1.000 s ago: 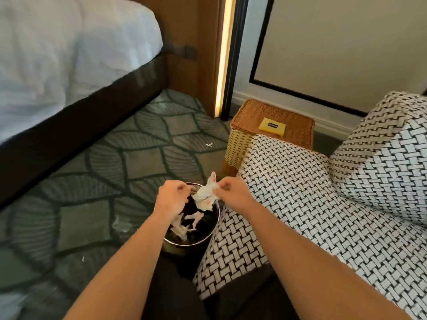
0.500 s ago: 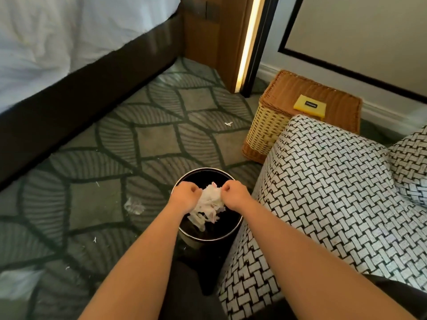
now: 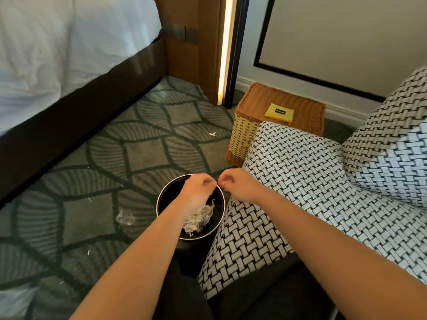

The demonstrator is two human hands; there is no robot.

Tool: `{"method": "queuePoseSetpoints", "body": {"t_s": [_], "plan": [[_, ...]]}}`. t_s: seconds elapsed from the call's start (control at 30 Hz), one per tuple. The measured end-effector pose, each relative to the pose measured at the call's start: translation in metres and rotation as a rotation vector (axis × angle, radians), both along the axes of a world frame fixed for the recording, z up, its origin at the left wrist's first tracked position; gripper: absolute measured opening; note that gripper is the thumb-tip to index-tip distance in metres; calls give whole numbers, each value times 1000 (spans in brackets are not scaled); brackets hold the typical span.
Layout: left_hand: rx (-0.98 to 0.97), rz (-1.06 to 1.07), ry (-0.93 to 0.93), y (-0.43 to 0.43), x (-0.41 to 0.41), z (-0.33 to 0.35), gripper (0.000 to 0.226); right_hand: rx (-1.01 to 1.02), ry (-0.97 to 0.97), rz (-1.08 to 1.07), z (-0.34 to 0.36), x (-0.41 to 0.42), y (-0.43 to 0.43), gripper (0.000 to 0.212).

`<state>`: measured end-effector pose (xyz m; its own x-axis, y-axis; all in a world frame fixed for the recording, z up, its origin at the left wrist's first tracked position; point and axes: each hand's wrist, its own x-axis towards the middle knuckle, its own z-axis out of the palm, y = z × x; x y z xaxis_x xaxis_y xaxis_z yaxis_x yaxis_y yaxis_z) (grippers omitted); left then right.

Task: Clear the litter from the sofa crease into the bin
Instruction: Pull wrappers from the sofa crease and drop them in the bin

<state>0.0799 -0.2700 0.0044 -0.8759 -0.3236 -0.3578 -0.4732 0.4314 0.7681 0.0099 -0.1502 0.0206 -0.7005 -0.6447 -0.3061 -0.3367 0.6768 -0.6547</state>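
Fingers, both: curled in, nothing visible between them
Left hand [image 3: 198, 192]: mine, over the bin [image 3: 166, 199]
Right hand [image 3: 239, 186]: mine, at the bin's rim, beside the sofa [image 3: 300, 172]
Litter [image 3: 198, 219]: crumpled, inside the bin under my left wrist
Clear scrap [image 3: 126, 217]: on the carpet [image 3: 143, 153]

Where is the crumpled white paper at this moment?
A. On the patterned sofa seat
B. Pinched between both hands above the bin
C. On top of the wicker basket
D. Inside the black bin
D: the crumpled white paper lies down inside the black bin, below the left hand and right hand, whose curled fingers show no paper.
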Motion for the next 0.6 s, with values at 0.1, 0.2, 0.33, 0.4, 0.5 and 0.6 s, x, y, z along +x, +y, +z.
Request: {"method": "queuePoseSetpoints", "body": {"t_s": [0.1, 0.2, 0.33, 0.4, 0.5, 0.6], "plan": [[-5, -84, 42, 34, -6, 28, 20, -24, 32, -50, 24, -7, 45, 16], [-25, -212, 87, 76, -15, 53, 22, -11, 45, -138, 41, -10, 101, 17], [-27, -356, 108, 135, -24, 74, 26, 33, 53, -308, 39, -6, 177, 20], [-19, -445, 107, 171, -29, 79, 29, 47, 49, -428, 34, 1, 221, 23], [-8, -567, 103, 218, -31, 80, 37, 100, 89, -616, 19, 12, 278, 26], [21, -688, 61, 267, -33, 81, 43, 198, 262, -844, -2, 26, 337, 22]]}}
